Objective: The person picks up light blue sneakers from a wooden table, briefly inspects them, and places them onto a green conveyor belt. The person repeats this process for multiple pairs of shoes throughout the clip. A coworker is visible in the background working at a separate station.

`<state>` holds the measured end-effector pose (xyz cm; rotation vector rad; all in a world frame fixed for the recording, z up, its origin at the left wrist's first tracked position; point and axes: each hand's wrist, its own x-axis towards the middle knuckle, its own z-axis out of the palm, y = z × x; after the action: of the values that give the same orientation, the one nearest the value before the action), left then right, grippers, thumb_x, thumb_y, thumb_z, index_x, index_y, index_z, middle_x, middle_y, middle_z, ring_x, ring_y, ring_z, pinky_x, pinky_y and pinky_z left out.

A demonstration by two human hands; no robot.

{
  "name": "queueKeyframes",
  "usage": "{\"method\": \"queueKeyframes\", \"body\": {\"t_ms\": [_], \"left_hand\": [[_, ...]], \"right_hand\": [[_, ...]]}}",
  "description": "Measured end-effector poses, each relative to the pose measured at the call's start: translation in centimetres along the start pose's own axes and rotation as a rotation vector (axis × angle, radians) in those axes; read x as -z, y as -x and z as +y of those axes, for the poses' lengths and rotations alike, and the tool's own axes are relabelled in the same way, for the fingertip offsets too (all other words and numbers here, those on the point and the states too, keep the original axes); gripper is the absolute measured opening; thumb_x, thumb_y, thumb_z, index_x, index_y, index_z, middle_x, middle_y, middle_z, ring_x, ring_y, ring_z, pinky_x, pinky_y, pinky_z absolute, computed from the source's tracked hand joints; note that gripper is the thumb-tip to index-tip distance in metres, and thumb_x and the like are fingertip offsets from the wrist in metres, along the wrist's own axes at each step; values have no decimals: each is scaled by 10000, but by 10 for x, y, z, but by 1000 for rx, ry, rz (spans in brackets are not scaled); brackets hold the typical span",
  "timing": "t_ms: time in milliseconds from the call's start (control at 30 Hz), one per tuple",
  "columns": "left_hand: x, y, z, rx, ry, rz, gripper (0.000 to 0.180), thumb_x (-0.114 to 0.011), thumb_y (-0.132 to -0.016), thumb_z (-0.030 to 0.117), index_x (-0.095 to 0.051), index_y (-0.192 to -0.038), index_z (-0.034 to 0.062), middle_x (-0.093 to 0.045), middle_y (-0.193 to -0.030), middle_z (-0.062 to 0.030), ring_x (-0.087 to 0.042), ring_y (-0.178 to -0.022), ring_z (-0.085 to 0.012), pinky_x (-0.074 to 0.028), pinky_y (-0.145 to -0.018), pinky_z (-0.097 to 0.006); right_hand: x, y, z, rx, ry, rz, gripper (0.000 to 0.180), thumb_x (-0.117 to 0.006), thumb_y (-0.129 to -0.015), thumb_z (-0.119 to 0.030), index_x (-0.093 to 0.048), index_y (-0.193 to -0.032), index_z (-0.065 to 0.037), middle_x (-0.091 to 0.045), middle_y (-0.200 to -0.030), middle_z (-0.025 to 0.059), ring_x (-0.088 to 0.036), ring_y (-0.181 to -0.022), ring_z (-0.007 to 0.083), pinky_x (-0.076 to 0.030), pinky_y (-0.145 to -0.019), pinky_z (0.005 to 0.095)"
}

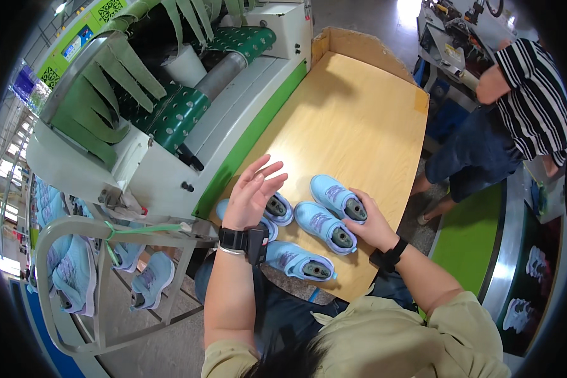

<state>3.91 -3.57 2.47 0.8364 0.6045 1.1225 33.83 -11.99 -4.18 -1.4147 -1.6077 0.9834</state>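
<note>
Several light-blue sneakers with grey-lined openings stand in a group on the near part of a wooden tabletop (353, 126). My right hand (375, 223) wraps the heel end of a right-side sneaker (335, 194), thumb close against the neighbouring sneaker (318, 220). My left hand (253, 196) is raised over the left of the group, fingers spread and holding nothing. It partly hides the sneakers below it, among them one sneaker (285, 209) beside its wrist. Closest to my body lies another sneaker (290, 258), toe pointing left.
At the left stands a machine with a green dotted conveyor belt (170, 120) and hanging green strips (123, 79). A metal frame rack (101, 230) holds more blue sneakers (75, 271). Cardboard (372, 50) edges the table's far end. A person in a striped shirt (535, 94) stands right.
</note>
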Motion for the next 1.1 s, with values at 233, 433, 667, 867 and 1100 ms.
{"method": "queueKeyframes", "body": {"t_ms": [233,433,667,867,1100], "left_hand": [[3,1,3,-20,0,13,526,-541,-969,182,-382,-1434,-5,-499,-1374,-252,-580,-1197,-339,-447,-1041,-415],[16,7,20,-109,-3,51,540,-541,-972,209,-372,-1441,0,-494,-1378,-232,-573,-1198,-340,-440,-1043,-435],[21,7,24,-136,72,105,536,-540,-974,219,-377,-1440,10,-506,-1373,-206,-568,-1198,-323,-444,-1031,-433],[15,-2,16,-76,33,65,549,-577,-954,221,-393,-1427,13,-524,-1352,-211,-600,-1160,-325,-467,-1002,-414],[16,-5,14,-24,69,83,512,-588,-947,208,-439,-1399,23,-536,-1347,-217,-602,-1157,-323,-448,-1013,-421]], "right_hand": [[-3,1,4,-7,-23,1,707,-748,-795,-168,-406,-1398,-33,-517,-1270,228,-512,-1192,353,-418,-1020,404],[1,3,-14,-13,11,-15,689,-739,-795,-162,-415,-1386,-18,-529,-1261,228,-524,-1192,357,-422,-1017,410],[12,1,-15,-4,-51,-125,602,-711,-835,-194,-459,-1348,-3,-584,-1201,201,-573,-1118,342,-450,-976,401],[49,-69,-19,-12,256,-8,368,-660,-902,-239,-602,-1172,5,-617,-1191,185,-592,-1102,323,-456,-973,385],[39,-201,-26,303,590,50,614,-731,-799,-232,-485,-1308,9,-524,-1324,246,-466,-1264,383,-352,-1098,438]]}}
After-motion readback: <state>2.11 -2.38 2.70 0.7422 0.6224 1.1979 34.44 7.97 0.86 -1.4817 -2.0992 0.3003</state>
